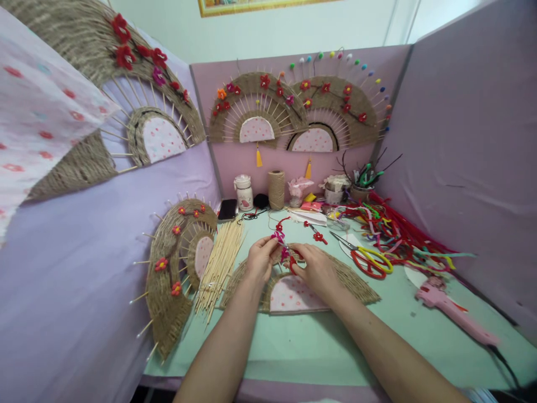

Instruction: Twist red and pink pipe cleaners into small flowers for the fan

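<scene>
My left hand [260,260] pinches a magenta fuzzy-wire flower [277,237] above the middle of a twine-wrapped fan [352,279]. In my right hand [316,271] is a small pair of scissors [292,263] with red-orange handles, its blades pointing at the flower. Whether the blades touch the wire is too small to tell. The fan lies flat under both hands and has a pink-dotted half-round cloth centre [296,295]. Just beyond the hands are small red fuzzy-wire flowers [319,238] on the table.
Bamboo sticks [220,263] lie left of the fan, beside a finished fan [168,280] leaning on the wall. To the right are large scissors [371,262], a pink glue gun [457,313] with a cord, and piled fuzzy wires [394,229]. A twine spool [276,190] and white jar [244,193] stand behind.
</scene>
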`<state>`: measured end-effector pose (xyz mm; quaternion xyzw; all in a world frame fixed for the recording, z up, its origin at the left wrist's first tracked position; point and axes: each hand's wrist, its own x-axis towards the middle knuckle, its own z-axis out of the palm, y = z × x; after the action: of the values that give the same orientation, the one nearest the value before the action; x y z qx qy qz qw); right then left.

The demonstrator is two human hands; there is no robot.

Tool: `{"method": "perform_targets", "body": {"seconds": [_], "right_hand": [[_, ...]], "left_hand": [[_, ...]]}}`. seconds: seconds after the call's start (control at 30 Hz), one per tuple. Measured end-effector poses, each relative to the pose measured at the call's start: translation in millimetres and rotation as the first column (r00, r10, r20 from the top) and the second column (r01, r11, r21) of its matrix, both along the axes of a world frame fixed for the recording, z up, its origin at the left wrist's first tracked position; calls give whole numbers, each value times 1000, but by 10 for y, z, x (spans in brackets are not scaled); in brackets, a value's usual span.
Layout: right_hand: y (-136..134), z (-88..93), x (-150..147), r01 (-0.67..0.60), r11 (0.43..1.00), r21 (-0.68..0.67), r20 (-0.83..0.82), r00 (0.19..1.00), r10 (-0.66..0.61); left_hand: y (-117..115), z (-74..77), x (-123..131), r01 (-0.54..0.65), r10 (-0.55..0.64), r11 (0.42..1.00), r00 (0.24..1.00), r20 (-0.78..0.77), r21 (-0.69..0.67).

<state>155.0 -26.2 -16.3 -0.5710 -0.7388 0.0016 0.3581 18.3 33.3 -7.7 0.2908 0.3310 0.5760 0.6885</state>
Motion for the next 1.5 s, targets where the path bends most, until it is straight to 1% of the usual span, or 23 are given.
{"method": "perform_targets", "body": {"seconds": [0.17, 0.27, 0.33, 0.37, 0.4, 0.43, 0.47, 0.5, 0.57, 0.63, 0.7, 0.77, 0.87, 0.93, 1.0, 1.1, 1.13, 1.17, 1.2, 1.23, 1.3, 1.33, 1.5], "right_hand": [[-19, 12, -9, 42, 999, -24, 27, 999, -41], [-55, 57, 22, 71, 995, -68, 43, 997, -68], [-34, 105, 98, 144, 980, -140, 57, 989, -137], [4, 133, 158, 192, 963, -187, 70, 981, -182], [64, 162, 230, 236, 945, -229, 84, 971, -222], [146, 190, 311, 274, 931, -241, 101, 961, -257], [249, 217, 397, 285, 927, -243, 118, 958, -263], [366, 241, 480, 271, 928, -254, 127, 961, -246], [625, 273, 615, 266, 900, -344, 164, 961, -221], [876, 277, 676, 294, 869, -398, 236, 948, -213], [1086, 247, 652, 289, 862, -417, 260, 946, -192], [1238, 191, 567, 290, 856, -428, 276, 944, -181], [1351, 112, 416, 289, 856, -428, 276, 944, -181], [1347, 104, 344, 273, 870, -410, 257, 950, -177], [1270, 145, 297, 232, 900, -370, 219, 963, -158], [1023, 250, 237, 99, 951, -292, 129, 990, -64], [918, 279, 212, 18, 964, -265, 72, 997, 1], [811, 300, 184, -145, 974, -173, -101, 987, 129], [708, 310, 156, -264, 962, -76, -243, 940, 239], [617, 310, 130, -312, 950, -4, -335, 896, 293], [484, 283, 88, -310, 949, 58, -428, 851, 305], [444, 262, 74, -302, 950, 74, -448, 841, 302], [393, 168, 60, -238, 963, 125, -457, 848, 269]], "left_hand": [[-22, -15, 45, 1, 1, 1000, 998, -59, 30], [17, 1, -3, -102, 104, 993, 994, -35, 51], [58, 22, -58, -182, 182, 983, 983, -4, 27], [75, 33, -84, -200, 199, 980, 980, 7, 6], [89, 42, -104, -197, 197, 980, 980, 17, -16], [98, 48, -116, -188, 189, 982, 982, 27, -29], [102, 50, -122, -174, 175, 984, 984, 33, -39], [101, 49, -121, -161, 162, 986, 986, 36, -45], [92, 38, -108, -141, 143, 989, 989, 36, -45], [82, 24, -96, -127, 128, 991, 991, 32, -40], [75, 13, -91, -114, 115, 993, 993, 27, -32], [71, 10, -93, -101, 102, 995, 995, 21, -26], [67, 21, -99, -83, 84, 996, 996, 10, -21], [62, 37, -99, -83, 84, 996, 996, 4, -23], [55, 55, -93, -89, 89, 996, 996, 3, -23], [29, 81, -65, -90, 90, 996, 996, 1, -10], [15, 88, -51, -85, 85, 996, 996, -5, -1], [-1, 92, -36, -75, 75, 997, 997, -14, 10], [-19, 94, -19, -61, 62, 998, 998, -27, 20], [-37, 93, -1, -43, 44, 999, 998, -41, 26], [-71, 82, 32, -5, 7, 1000, 997, -75, 27], [-84, 73, 47, 10, -8, 1000, 996, -90, 27], [-104, 23, 98, 22, -9, 997, 987, -162, 79]]}}
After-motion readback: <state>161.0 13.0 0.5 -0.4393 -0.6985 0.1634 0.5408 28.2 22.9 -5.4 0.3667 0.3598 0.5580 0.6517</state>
